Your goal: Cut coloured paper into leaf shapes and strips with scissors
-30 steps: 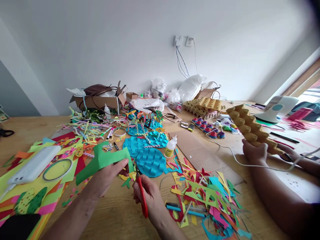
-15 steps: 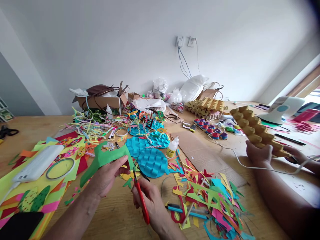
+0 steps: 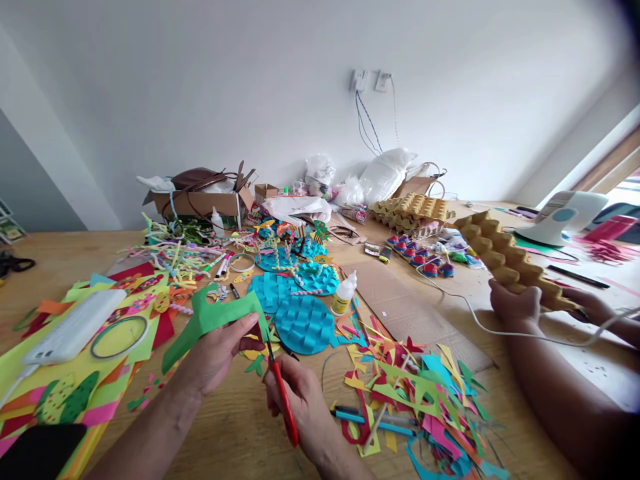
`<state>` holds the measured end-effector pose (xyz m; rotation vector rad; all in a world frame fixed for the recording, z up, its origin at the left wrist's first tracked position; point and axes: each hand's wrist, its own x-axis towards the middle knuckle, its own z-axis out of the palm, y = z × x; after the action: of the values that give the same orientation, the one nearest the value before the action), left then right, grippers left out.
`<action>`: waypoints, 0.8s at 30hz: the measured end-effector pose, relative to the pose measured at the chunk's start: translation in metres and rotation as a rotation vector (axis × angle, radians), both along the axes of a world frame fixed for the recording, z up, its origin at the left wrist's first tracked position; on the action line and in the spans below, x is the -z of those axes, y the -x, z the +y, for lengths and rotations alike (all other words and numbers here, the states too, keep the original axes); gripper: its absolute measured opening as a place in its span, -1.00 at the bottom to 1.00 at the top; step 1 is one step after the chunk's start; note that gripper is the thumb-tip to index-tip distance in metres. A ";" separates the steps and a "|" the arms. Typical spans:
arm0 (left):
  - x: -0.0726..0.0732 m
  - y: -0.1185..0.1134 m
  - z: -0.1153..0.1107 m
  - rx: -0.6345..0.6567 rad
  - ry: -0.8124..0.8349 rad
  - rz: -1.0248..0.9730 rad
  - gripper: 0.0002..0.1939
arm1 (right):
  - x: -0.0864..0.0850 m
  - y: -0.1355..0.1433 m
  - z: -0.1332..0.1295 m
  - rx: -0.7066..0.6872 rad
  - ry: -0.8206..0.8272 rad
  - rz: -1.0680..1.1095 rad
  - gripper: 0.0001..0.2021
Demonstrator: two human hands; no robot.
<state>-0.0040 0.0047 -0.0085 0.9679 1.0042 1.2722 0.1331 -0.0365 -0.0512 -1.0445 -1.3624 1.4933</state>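
Observation:
My left hand [image 3: 220, 353] pinches a sheet of green paper [image 3: 215, 315] with a piece cut out of its edge; the thumb lies on top. In my right hand [image 3: 297, 393] are red-handled scissors [image 3: 285, 410], their blades pointing up at the right end of the green paper. Part of the blades is hidden by the paper. Just beyond the hands lie round blue textured pieces [image 3: 305, 325], and a white glue bottle [image 3: 343, 295] stands beside them.
Colourful paper scraps [image 3: 415, 393] and pens lie at the right front. Yellow sheets and a white power strip [image 3: 75, 327] are at the left. Another person's hands hold an egg tray [image 3: 505, 257] at the right. A cardboard strip [image 3: 400, 307] and a white cable lie between.
The green paper has shifted very slightly to the right with my left hand. My right hand and the scissors look almost the same. The other person's egg tray has moved slightly left.

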 end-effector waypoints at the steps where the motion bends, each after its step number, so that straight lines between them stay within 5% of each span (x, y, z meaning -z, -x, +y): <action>1: 0.000 0.000 0.000 -0.001 -0.002 0.000 -0.88 | 0.000 0.000 0.000 0.002 0.000 -0.004 -0.83; 24: 0.001 0.000 -0.001 -0.004 0.034 -0.029 -0.84 | 0.000 0.002 0.002 0.032 0.008 -0.037 -0.74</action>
<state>-0.0035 0.0041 -0.0092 0.9194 1.0029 1.2656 0.1313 -0.0350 -0.0515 -1.0994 -1.3604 1.4632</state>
